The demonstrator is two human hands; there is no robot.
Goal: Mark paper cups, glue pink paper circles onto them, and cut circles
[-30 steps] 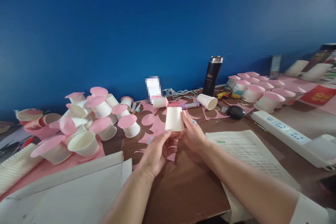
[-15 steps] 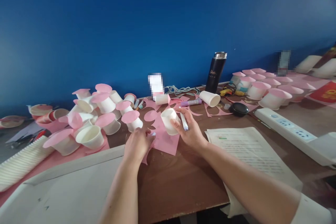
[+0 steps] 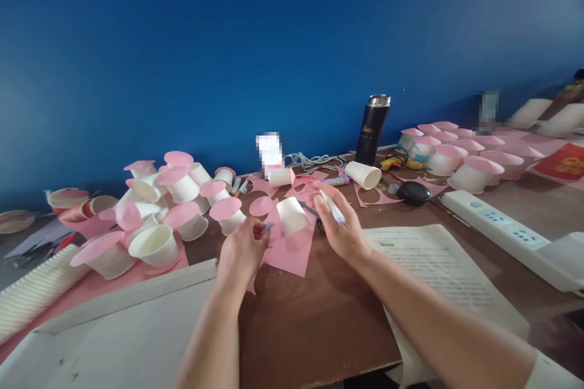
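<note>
on the brown desk (image 3: 319, 316), going left to right: cup pile (image 3: 155, 219) well clear. left hand (image 3: 241, 252) is curled, pinching a small grey-blue bit, likely a pen cap (image 3: 267, 228), fingers resting on the pink paper (image 3: 287, 249). cup (image 3: 292, 214) sits upside down and tilted on that paper, between the hands. right hand (image 3: 342, 228) is loosely closed round a pen (image 3: 332, 206), beside the cup; contact unclear. advice: flatten the cup rim onto the paper, pin it, trace tight to the rim.
</note>
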